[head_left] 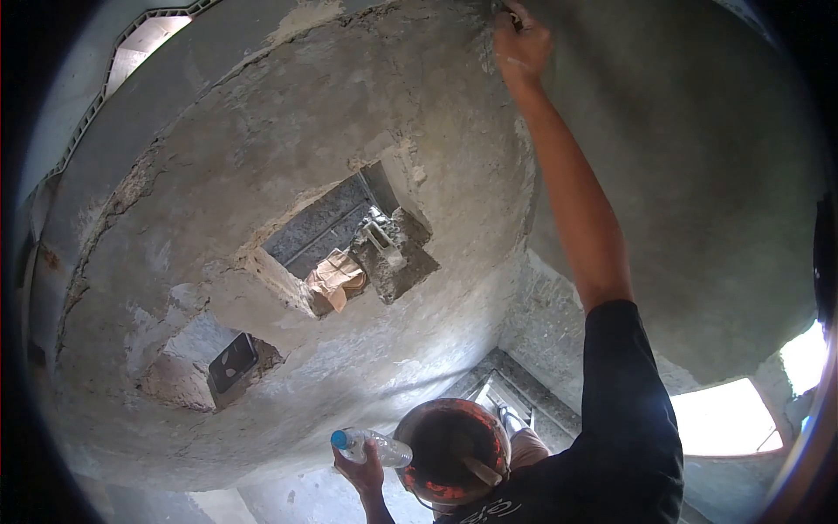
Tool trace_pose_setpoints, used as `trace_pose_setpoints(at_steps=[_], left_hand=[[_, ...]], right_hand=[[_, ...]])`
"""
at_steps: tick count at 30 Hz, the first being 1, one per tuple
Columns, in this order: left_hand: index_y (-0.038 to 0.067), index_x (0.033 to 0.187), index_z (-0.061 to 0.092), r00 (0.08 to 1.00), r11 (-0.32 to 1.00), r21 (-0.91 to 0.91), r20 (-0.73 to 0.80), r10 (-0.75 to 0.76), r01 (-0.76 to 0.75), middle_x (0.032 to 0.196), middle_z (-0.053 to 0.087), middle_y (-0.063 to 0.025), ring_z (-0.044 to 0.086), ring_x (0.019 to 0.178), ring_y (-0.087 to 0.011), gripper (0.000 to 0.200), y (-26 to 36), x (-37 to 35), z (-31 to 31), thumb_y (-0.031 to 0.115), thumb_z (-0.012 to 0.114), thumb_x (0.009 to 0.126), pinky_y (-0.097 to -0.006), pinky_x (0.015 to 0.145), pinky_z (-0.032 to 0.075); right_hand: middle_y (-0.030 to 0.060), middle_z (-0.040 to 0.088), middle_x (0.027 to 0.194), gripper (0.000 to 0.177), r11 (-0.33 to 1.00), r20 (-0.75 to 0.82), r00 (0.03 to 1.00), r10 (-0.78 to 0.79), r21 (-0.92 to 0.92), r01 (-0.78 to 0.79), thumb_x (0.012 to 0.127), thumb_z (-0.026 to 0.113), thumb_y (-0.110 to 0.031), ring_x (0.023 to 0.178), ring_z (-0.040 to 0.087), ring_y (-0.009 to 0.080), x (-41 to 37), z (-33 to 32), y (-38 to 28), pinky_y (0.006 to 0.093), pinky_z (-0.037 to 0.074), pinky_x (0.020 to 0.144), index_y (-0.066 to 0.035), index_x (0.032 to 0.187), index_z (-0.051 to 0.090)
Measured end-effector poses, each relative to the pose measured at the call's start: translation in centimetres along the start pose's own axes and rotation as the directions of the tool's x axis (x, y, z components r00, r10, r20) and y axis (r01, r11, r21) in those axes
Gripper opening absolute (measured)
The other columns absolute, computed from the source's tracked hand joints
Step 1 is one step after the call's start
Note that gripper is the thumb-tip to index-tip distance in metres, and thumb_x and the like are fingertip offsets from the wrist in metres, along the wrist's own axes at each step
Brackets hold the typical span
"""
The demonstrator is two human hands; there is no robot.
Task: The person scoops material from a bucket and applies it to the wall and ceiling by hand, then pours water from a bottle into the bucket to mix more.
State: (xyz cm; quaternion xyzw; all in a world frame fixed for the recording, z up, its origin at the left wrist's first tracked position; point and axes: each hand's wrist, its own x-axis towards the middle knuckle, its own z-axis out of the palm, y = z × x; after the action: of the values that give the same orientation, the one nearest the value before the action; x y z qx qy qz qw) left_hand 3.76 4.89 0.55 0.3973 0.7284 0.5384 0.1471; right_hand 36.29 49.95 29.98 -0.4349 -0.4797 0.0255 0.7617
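Observation:
My right hand (522, 44) is raised at the top of the view against the plastered wall (419, 96), its fingers closed round a small tool whose far end is hard to make out. Low in the view, my left hand (362, 472) grips a clear plastic bottle (384, 448) with a blue cap. Beside the bottle is a round bucket (496, 428) with a red-stained rim. A wooden handle (480, 472) sticks out of its dark inside.
A wall recess holds crumpled brown paper (336, 278) and a trowel-like tool (382, 243) on grey mortar. A smaller recess holds a dark flat object (233, 362). Bright openings (724, 419) lie at right. A foot (511, 421) shows below.

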Motion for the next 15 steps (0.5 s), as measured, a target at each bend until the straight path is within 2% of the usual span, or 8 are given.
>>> trace_pose_setpoints(at_steps=[1,3,4,6,7,9,13,15], left_hand=[[-0.002,0.105,0.051,0.999,1.0,0.019,0.047,0.002,-0.003,0.086,0.06,-0.0135,0.059,0.077,-0.0247,0.055,-0.4,0.0,-0.3,0.039,0.071,0.072,-0.0376,0.072,0.048],[-0.003,0.109,0.049,0.995,0.999,0.04,0.1,-0.002,-0.002,0.09,0.059,-0.0147,0.059,0.081,-0.0249,0.053,-0.6,-0.4,-0.4,0.033,0.07,0.075,-0.0382,0.075,0.047],[-0.003,0.109,0.05,0.996,0.999,0.032,0.094,-0.007,0.004,0.09,0.06,-0.0144,0.059,0.081,-0.0248,0.053,-0.4,-0.3,-0.1,0.033,0.07,0.075,-0.0381,0.074,0.047],[-0.003,0.108,0.05,0.996,1.0,0.026,0.09,-0.011,0.009,0.09,0.06,-0.0141,0.059,0.08,-0.0248,0.052,-0.4,-0.4,-0.2,0.033,0.069,0.075,-0.0381,0.074,0.047],[-0.003,0.108,0.05,0.996,1.0,0.031,0.09,-0.003,0.0,0.089,0.06,-0.0138,0.059,0.08,-0.0245,0.052,-0.6,-0.3,-0.2,0.034,0.069,0.075,-0.0379,0.073,0.047],[-0.003,0.107,0.05,0.996,0.999,0.039,0.089,0.002,-0.006,0.089,0.06,-0.0134,0.059,0.079,-0.0243,0.053,-0.8,-0.4,-0.4,0.034,0.069,0.075,-0.0376,0.073,0.048],[-0.003,0.107,0.051,0.995,0.998,0.063,0.1,0.002,-0.008,0.088,0.06,-0.0136,0.059,0.077,-0.0246,0.053,-0.9,-0.5,-0.8,0.035,0.07,0.075,-0.037,0.071,0.048],[-0.002,0.107,0.051,0.997,0.997,0.077,0.08,0.006,-0.013,0.088,0.06,-0.0138,0.059,0.077,-0.0247,0.053,-0.9,-0.4,-0.6,0.035,0.07,0.075,-0.0368,0.071,0.048]], right_hand=[[0.0013,0.049,0.059,0.025,1.0,0.003,1.0,-0.003,0.001,0.003,0.087,0.051,-0.012,0.048,0.04,0.014,-1.0,-0.5,-2.3,0.0271,0.038,0.048,-0.003,0.109,0.061],[0.0033,0.051,0.068,0.027,0.95,0.165,0.949,0.27,0.113,-0.29,0.088,0.05,-0.009,0.055,0.044,0.0146,-3.0,-2.0,-6.0,0.0263,0.039,0.052,-0.003,0.113,0.058],[0.0033,0.051,0.068,0.027,0.952,0.163,0.95,0.266,0.113,-0.286,0.088,0.05,-0.009,0.055,0.044,0.0146,-2.5,-1.9,-4.8,0.0263,0.039,0.052,-0.003,0.113,0.058],[0.0097,0.064,0.085,0.031,0.867,0.096,0.994,0.047,0.49,-0.088,0.078,0.057,-0.012,0.071,0.06,0.0179,-1.0,-2.3,-0.6,0.0279,0.048,0.069,0.001,0.105,0.062],[0.0097,0.064,0.085,0.031,0.867,0.094,0.995,0.042,0.491,-0.083,0.078,0.057,-0.012,0.071,0.06,0.0179,-0.5,-2.9,-0.2,0.0279,0.048,0.069,0.001,0.105,0.062],[0.0049,0.061,0.086,0.027,0.82,-0.064,0.971,0.229,0.55,-0.157,0.079,0.058,-0.01,0.072,0.055,0.0136,0.3,-4.0,0.8,0.0249,0.045,0.068,0.004,0.101,0.062],[0.0065,0.059,0.084,0.03,0.928,-0.074,0.985,0.159,0.353,-0.124,0.078,0.059,-0.008,0.07,0.054,0.0121,3.2,-3.9,2.1,0.0252,0.045,0.064,0.008,0.103,0.055],[0.0076,0.053,0.082,0.028,0.944,-0.195,0.924,0.33,0.055,-0.325,0.088,0.051,-0.009,0.064,0.047,0.0164,4.2,-2.5,1.8,0.0269,0.04,0.058,0.001,0.113,0.056]])
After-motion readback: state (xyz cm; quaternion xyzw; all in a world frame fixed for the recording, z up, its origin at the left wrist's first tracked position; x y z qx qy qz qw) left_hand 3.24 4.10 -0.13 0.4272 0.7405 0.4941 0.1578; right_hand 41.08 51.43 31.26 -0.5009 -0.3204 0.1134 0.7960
